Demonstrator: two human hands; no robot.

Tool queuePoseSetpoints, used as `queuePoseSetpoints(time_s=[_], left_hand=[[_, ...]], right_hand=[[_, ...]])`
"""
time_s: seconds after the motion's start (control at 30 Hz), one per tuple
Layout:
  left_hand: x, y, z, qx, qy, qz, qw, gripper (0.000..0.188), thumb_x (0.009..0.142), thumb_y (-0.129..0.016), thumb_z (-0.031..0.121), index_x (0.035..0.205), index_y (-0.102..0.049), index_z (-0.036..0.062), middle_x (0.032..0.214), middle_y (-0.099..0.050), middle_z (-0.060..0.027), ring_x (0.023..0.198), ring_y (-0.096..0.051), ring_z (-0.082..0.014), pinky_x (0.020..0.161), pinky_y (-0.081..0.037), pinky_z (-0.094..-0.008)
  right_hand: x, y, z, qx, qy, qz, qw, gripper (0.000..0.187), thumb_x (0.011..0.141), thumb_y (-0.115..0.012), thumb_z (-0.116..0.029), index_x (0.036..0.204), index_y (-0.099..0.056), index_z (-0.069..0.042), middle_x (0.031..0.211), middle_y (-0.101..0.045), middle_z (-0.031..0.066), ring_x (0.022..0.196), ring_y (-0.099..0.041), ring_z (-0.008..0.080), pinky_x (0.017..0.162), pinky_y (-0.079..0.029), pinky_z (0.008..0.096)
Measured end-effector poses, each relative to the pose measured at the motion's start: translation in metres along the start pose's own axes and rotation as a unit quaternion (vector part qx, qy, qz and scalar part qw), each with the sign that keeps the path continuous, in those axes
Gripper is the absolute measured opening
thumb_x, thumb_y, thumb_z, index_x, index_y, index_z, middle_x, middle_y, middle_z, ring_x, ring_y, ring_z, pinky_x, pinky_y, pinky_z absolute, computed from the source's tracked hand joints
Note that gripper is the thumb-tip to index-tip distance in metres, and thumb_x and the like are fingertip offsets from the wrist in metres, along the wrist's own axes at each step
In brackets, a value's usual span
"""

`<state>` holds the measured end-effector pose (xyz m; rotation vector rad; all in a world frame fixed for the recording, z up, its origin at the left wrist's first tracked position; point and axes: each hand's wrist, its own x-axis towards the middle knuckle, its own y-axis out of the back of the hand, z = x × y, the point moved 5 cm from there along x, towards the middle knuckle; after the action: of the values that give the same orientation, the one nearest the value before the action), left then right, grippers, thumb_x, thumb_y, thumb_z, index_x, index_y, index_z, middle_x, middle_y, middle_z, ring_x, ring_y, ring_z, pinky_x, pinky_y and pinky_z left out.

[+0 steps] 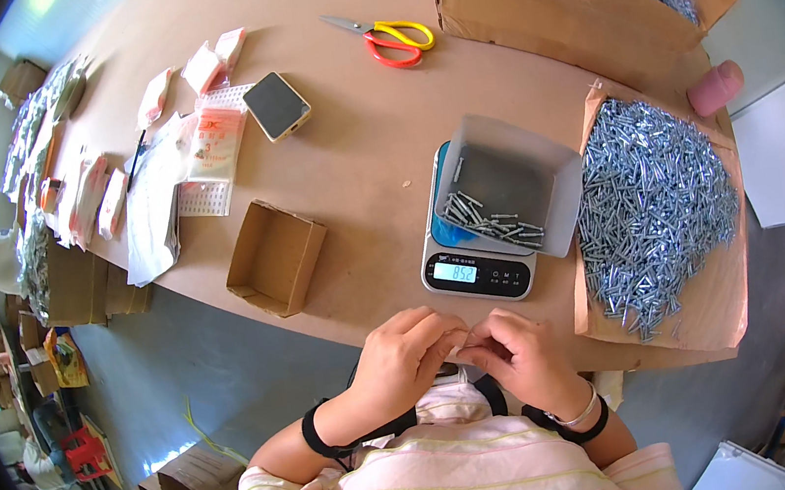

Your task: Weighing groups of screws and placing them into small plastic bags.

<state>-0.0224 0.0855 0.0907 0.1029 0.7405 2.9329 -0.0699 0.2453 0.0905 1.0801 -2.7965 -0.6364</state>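
Left hand (pixel 405 357) and right hand (pixel 525 346): fingertips closed together on a thin clear item (pixel 466 336) between them, identity unclear; two-handed pinch likely for fine control. From hands: digital scale (pixel 479 278) at 12 o'clock, readout (pixel 456 272) facing 6, presumably for reading; bears translucent bin (pixel 558 208) with screws (pixel 507 227). Open cardboard box (pixel 308 268), 10 o'clock. Loose screw pile (pixel 654 201), 2 o'clock. Scissors (pixel 374 29), far 12.

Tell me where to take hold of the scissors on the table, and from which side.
Take the looped handles of the scissors, reaching down from the near side. They lie flat, with the blades pointing left and the red loop nearest the person, so this should keep clear of the edges; the cardboard box beside the yellow loop leaves less room on the right.
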Motion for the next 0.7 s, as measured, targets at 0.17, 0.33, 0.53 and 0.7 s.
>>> queuePoseSetpoints(time_s=[0.17,0.33,0.53,0.7], left_hand=[[0.0,0.005,-0.002,-0.063,0.032,0.054,0.996,0.022,0.093,-0.065,-0.005,0.112,-0.074,0.0024,0.088,-0.066,-0.0087,0.076,-0.066,-0.0163,0.069,-0.055,-0.0292],[0.001,0.01,-0.007,-0.092,0.041,0.089,0.991,0.024,0.09,-0.065,-0.012,0.108,-0.073,0.0008,0.083,-0.064,-0.0051,0.074,-0.064,-0.0143,0.066,-0.054,-0.0263],[0.0,0.028,-0.012,0.084,-0.008,0.185,0.979,0.028,0.093,-0.074,0.014,0.078,-0.054,0.0007,0.072,-0.055,-0.01,0.059,-0.053,-0.0192,0.053,-0.039,-0.0287],[0.01,0.036,-0.001,0.063,0.033,0.142,0.987,0.026,0.086,-0.079,0.01,0.078,-0.057,0.0011,0.07,-0.055,-0.0095,0.06,-0.054,-0.0207,0.056,-0.041,-0.0296]], right_hand=[[-0.001,0.004,0.005,0.028,-0.005,0.033,0.999,0.019,0.088,-0.078,-0.012,0.093,-0.064,-0.001,0.083,-0.063,0.0118,0.072,-0.064,0.0264,0.063,-0.05,0.0362],[-0.001,0.007,0.01,0.024,-0.021,0.057,0.998,0.02,0.089,-0.077,-0.012,0.096,-0.063,0.0,0.083,-0.061,0.0098,0.07,-0.063,0.023,0.062,-0.051,0.0342],[-0.002,0.009,0.014,0.051,0.003,0.04,0.998,0.019,0.091,-0.076,-0.012,0.101,-0.064,-0.001,0.091,-0.063,0.0083,0.072,-0.064,0.0182,0.061,-0.053,0.0293],[-0.009,0.037,0.021,0.02,-0.003,0.111,0.994,0.015,0.092,-0.073,-0.008,0.104,-0.066,-0.003,0.094,-0.064,0.0063,0.075,-0.066,0.0157,0.063,-0.053,0.0266]])
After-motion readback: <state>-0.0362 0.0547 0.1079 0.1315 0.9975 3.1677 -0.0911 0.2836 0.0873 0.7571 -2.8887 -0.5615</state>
